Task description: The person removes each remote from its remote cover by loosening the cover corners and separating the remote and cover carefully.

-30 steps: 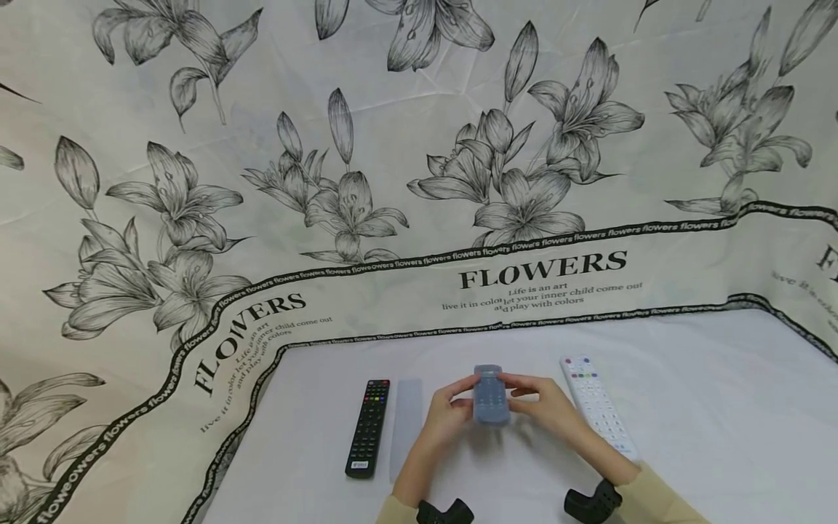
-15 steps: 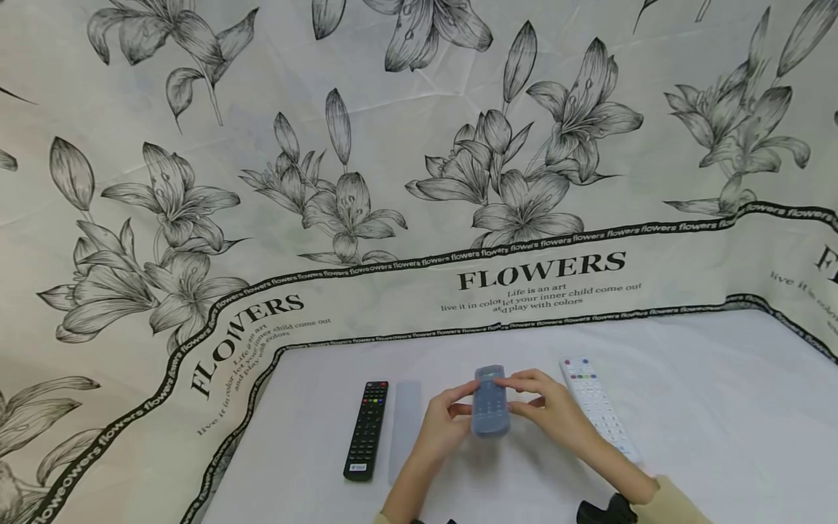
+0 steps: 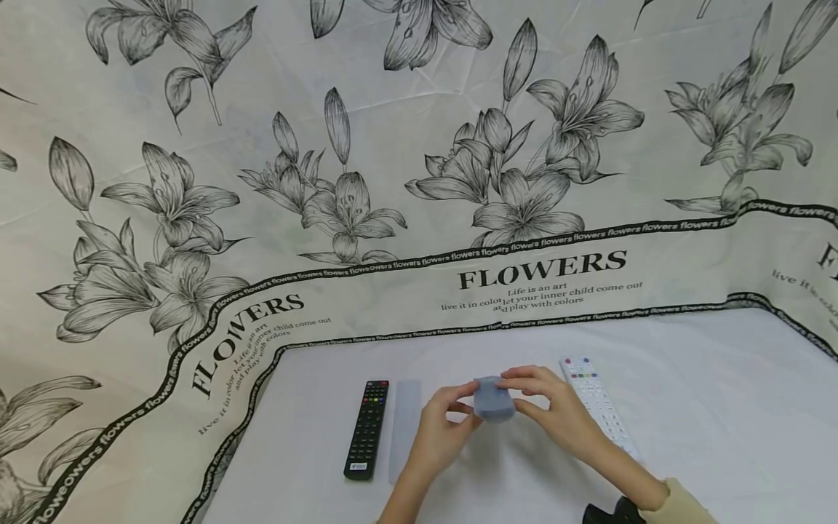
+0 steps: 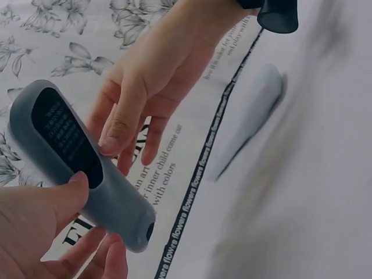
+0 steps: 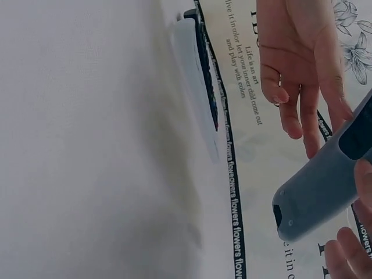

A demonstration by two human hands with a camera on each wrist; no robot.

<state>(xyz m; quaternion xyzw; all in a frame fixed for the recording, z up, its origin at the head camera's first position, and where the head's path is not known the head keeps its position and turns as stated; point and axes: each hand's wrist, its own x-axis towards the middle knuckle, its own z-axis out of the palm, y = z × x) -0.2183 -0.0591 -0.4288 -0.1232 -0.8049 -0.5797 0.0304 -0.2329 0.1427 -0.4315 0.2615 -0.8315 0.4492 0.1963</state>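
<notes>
Both hands hold a small remote control in a blue-grey, see-through cover (image 3: 494, 399) above the table, tilted so that it looks foreshortened in the head view. On its left side the left hand (image 3: 445, 429) grips it between thumb and fingers. The right hand (image 3: 556, 407) pinches its right edge. Through an opening in the back of the cover, a dark panel with small print (image 4: 64, 133) shows in the left wrist view. The left thumb lies on the edge of that opening. In the right wrist view the covered remote (image 5: 317, 195) is partly cut off.
A black remote (image 3: 366, 429) lies left of the hands, with a pale, flat, see-through sleeve (image 3: 406, 429) beside it. To the right lies a white remote (image 3: 599, 400), partly behind the right forearm. The white tabletop (image 3: 720, 407) meets a flower-printed cloth (image 3: 393, 306) at the back.
The covered remote has been tipped, so its button face no longer shows and it looks shorter in the head view. Both hands still hold it and have shifted slightly.
</notes>
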